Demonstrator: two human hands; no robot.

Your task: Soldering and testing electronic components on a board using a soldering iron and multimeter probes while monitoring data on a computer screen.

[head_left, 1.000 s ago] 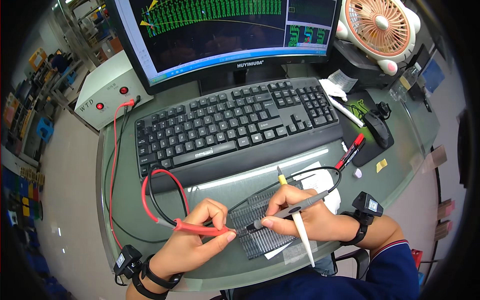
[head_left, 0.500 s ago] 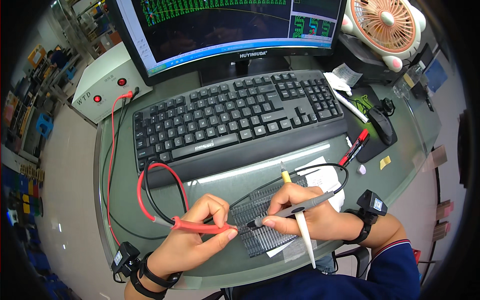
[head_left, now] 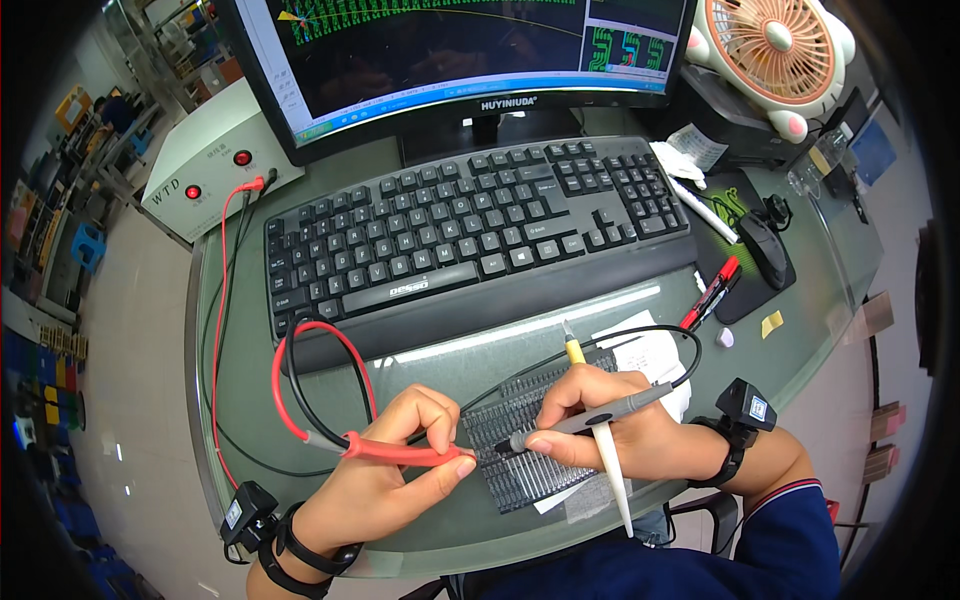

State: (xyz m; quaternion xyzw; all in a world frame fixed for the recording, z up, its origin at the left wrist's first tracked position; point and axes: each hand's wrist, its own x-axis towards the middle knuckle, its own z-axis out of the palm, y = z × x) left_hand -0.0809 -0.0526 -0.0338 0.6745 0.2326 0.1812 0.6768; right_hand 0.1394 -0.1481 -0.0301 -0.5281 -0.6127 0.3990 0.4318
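Fingers [head_left: 425,415] of the left hand [head_left: 375,490] are curling tightly around a red test probe [head_left: 400,453], thumb underneath and the others folding over the top, so the hand is clenching the probe with no gap showing. Its tip is pointing right and is touching the left edge of a dark panel of small circuit boards [head_left: 515,445] that is lying flat on the glass worktop [head_left: 480,360], just in front of the person. A red lead [head_left: 300,385] is looping away from the probe toward the white test box [head_left: 215,160] at the far left.

The right hand [head_left: 620,430] is gripping a grey-black test probe [head_left: 590,423] in the manner of a pen, thumb and forefinger closing on its barrel, with the tip coming down onto the same panel close to the red tip. That hand is also holding a yellow-and-white pen-shaped tool [head_left: 605,455] tucked between its fingers, one end sticking up past the knuckles and the other pointing toward the person. A black lead [head_left: 660,335] is arching away behind the wrist.

A black keyboard [head_left: 470,230] is sitting beyond the panel, with a monitor [head_left: 450,50] behind it and a red marker [head_left: 712,292] to the right.
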